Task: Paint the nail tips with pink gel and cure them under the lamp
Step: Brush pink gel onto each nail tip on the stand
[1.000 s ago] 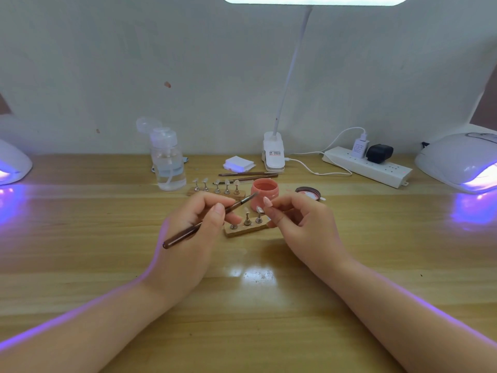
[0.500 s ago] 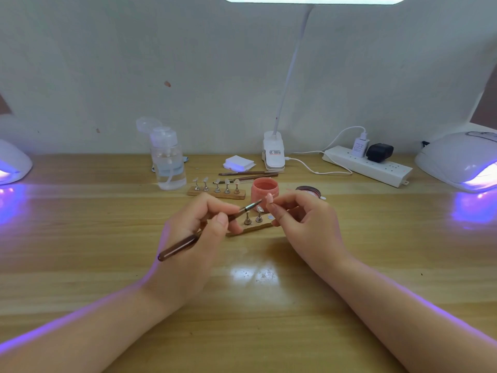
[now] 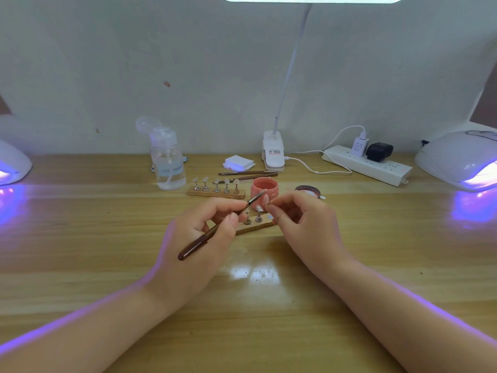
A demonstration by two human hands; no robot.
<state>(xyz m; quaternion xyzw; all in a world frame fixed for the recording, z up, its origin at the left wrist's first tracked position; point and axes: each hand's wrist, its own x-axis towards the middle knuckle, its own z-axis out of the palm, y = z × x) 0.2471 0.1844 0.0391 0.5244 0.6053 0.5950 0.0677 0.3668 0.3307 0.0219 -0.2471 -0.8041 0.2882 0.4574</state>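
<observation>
Since a second ago the right hand (image 3: 304, 224) has lifted a single nail tip (image 3: 265, 199) off the near wooden stand (image 3: 254, 226) and raised it to the height of the pink gel jar (image 3: 265, 190), while the left hand (image 3: 199, 238) has swung the brush (image 3: 215, 228) upward so its bristles now sit at the jar, just left of the held tip. The right grip is closed to a fine pinch, thumb and forefinger on the tip or its little post; which of the two is too small to tell. The left grip is curled round the brush handle like a pen, with the dark end trailing back toward the wrist. Below and between the two hands the near stand keeps two tips on their posts, and behind the left hand's fingertips a second stand (image 3: 216, 193) carries five more. The jar's lid (image 3: 307, 190) lies just beyond the right hand. A curing lamp (image 3: 457, 160) glows violet far out to the right of the right grip, and another (image 3: 12, 165) far left of the left one. The shift suggests painting of this tip is about to start, with bristles likely loading gel; curing is not yet near.
</observation>
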